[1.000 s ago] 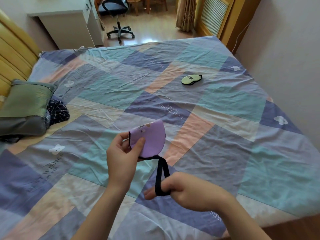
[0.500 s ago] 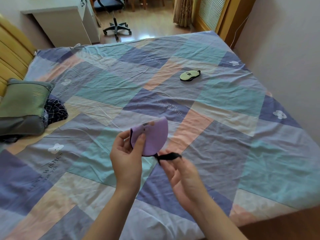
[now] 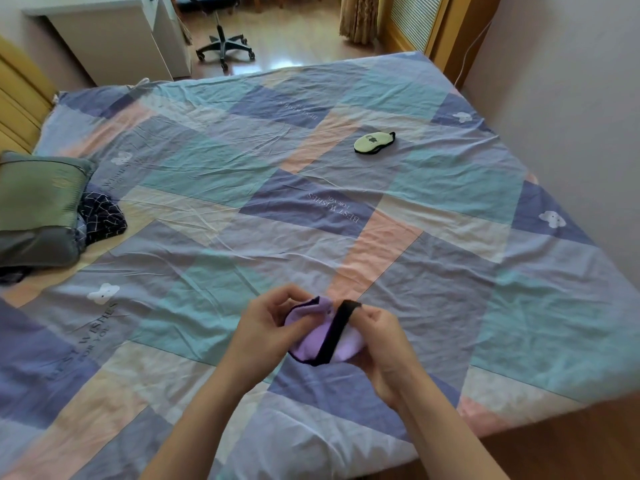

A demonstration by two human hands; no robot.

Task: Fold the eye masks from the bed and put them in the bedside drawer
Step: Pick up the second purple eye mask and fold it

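Landmark: patchwork bed sheet (image 3: 311,202), wrinkled cotton in blue, teal, peach and grey squares, printed with small white clouds and lettering.
Containers: none with visible contents; white desk (image 3: 114,39) past the far edge of the sheet, fronts shut as far as can be told.
Purple eye mask (image 3: 313,336): folded in half, soft lilac fabric with black piping, held above the near part of the sheet between both hands.
Strap (image 3: 337,332): flat black elastic, laid diagonally across the folded mask.
Left hand (image 3: 268,329): clamped on the mask's left edge, thumb on top, fingers curled behind.
Right hand (image 3: 384,344): pinching the strap's upper end, palm cupped under the mask's right side.
Green eye mask (image 3: 374,143): flat on the sheet toward its far right, pale green oval with black trim, well apart from the hands.
Change from a second ago: strap then hung down, looped over the right fingers; now pulled up and over the mask, hands drawn close together and lower in view.
Pillow (image 3: 38,206): green-grey satin, at the sheet's left edge, dark checked cloth (image 3: 100,216) just beside it.
Office chair base (image 3: 225,46): black five-star legs on the wooden floor beyond the sheet.
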